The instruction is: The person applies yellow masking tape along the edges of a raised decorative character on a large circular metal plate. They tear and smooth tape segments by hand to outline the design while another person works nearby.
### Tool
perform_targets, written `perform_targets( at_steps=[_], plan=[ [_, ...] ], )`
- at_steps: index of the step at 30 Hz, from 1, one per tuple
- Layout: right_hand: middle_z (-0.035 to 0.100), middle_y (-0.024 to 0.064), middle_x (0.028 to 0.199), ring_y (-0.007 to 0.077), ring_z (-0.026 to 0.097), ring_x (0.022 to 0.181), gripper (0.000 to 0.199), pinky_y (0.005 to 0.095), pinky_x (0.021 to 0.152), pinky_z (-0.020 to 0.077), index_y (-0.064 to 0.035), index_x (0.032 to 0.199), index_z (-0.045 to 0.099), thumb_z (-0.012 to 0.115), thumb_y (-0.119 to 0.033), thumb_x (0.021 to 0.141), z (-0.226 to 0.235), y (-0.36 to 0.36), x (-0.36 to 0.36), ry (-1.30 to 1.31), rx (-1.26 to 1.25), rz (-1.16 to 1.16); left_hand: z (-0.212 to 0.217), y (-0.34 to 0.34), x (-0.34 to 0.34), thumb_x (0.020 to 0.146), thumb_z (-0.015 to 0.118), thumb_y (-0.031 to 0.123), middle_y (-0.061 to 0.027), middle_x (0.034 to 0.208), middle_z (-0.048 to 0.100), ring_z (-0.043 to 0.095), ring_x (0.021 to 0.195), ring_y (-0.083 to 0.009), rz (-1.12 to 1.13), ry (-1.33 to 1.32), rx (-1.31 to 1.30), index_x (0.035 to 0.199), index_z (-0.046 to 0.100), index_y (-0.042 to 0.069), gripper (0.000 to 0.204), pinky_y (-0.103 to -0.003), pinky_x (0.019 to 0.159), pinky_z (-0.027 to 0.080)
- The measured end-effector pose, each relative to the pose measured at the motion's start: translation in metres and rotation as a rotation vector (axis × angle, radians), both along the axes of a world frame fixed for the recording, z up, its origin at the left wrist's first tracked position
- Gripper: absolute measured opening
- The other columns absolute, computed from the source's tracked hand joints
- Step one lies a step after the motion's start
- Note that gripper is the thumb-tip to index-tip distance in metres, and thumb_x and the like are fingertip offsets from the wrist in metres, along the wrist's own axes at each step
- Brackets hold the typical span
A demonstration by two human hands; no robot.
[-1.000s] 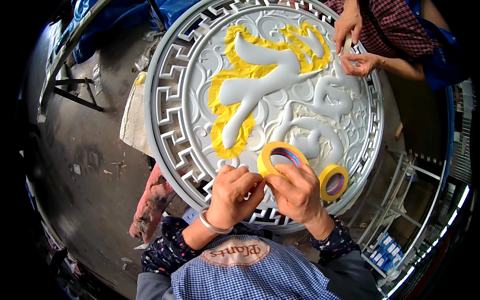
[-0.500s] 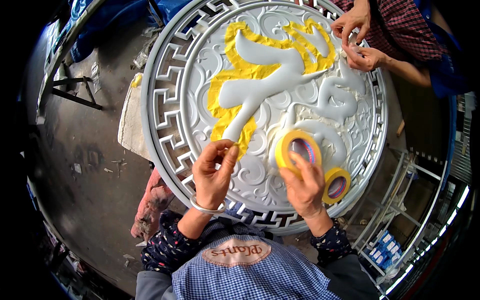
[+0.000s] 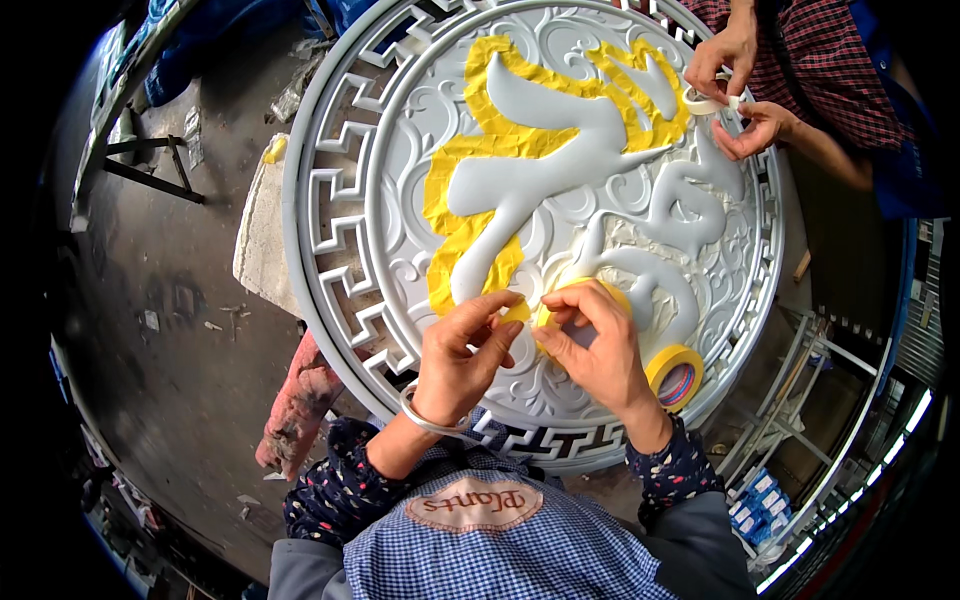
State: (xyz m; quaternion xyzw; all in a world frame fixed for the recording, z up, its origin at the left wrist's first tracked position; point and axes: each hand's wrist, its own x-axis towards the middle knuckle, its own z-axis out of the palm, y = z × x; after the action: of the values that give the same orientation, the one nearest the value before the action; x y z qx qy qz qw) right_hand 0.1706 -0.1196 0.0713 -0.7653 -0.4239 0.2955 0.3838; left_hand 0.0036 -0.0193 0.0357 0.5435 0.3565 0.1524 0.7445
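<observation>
A large round grey panel [image 3: 300, 190], carved with scrolls and a pierced border, lies before me. Yellow tape [image 3: 455, 165] edges part of its raised smooth figure [image 3: 530, 180]. Over the panel's near part, my left hand [image 3: 462, 358] pinches a short end of yellow tape [image 3: 517, 312] between thumb and fingertips. Close beside it, my right hand [image 3: 602, 350] grips a yellow tape roll [image 3: 616, 295], partly hidden by its fingers. Whether the pinched end still joins the roll is unclear. A second yellow roll [image 3: 672, 354] rests on the panel, right of my right hand.
At the far right, a co-worker's hands [image 3: 757, 130] hold a white tape roll [image 3: 703, 106] over the panel's edge. A cream pad [image 3: 265, 240] and a stained pink roll [image 3: 300, 405] are at the left. A metal rack [image 3: 790, 400] stands at the right.
My left hand has moved right with the tape end, away from the taped figure. My right hand has turned the roll and brought it nearer. The co-worker's white roll now shows.
</observation>
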Motion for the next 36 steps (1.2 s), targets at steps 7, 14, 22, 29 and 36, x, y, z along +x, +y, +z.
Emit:
perform_targets(
  at_steps=[7,14,22,29,36],
  plan=[
    [0.066,0.0032,0.079,0.0107,0.056,0.062,0.016,0.0282,0.058,0.0458,-0.0006,0.09,0.067,0.079,-0.011,0.093,-0.011,0.006,0.001,0.242,-0.074,-0.029,-0.007,-0.003,0.003,0.096,0.076,0.001,-0.0054,0.09,0.073,0.071,0.073,-0.0101,-0.057,-0.011,0.09,0.13,0.065,-0.003,0.036,-0.022,0.063,0.055],
    [0.064,0.0095,0.085,0.0225,0.061,0.074,0.012,0.0328,0.069,0.0506,0.0007,0.088,0.064,0.075,0.004,0.088,0.015,-0.002,0.018,0.025,0.024,0.04,-0.015,0.019,-0.008,0.086,0.087,0.004,-0.0073,0.087,0.074,0.073,0.074,-0.0125,0.138,0.166,0.261,0.139,0.053,-0.002,0.063,-0.025,0.063,0.055],
    [0.063,0.0102,0.1,0.0267,0.064,0.092,0.014,0.0359,0.084,0.0508,-0.0005,0.089,0.066,0.079,-0.001,0.086,-0.026,0.025,0.058,-0.097,0.038,0.01,-0.014,0.021,0.007,0.08,0.08,0.001,-0.0064,0.111,0.068,0.064,0.098,-0.0295,-0.061,0.227,0.994,0.113,0.072,0.01,0.034,-0.042,0.083,0.048],
    [0.062,0.0082,0.102,0.0284,0.062,0.097,0.015,0.0408,0.087,0.049,-0.0033,0.085,0.069,0.083,-0.005,0.082,-0.061,0.052,0.058,-0.166,0.067,0.037,-0.029,0.021,0.017,0.081,0.076,0.002,-0.0065,0.124,0.064,0.061,0.109,-0.0301,-0.161,0.369,1.124,0.133,0.068,0.012,0.053,-0.043,0.092,0.047],
    [0.062,0.0056,0.107,0.0268,0.061,0.107,0.016,0.0428,0.095,0.0424,-0.0069,0.084,0.07,0.085,-0.011,0.082,-0.068,0.053,0.052,-0.223,0.012,0.018,-0.037,0.018,0.025,0.079,0.075,0.003,-0.0046,0.124,0.062,0.059,0.111,-0.0278,-0.217,0.381,1.187,0.137,0.067,0.015,0.06,-0.043,0.092,0.046]
  ],
)
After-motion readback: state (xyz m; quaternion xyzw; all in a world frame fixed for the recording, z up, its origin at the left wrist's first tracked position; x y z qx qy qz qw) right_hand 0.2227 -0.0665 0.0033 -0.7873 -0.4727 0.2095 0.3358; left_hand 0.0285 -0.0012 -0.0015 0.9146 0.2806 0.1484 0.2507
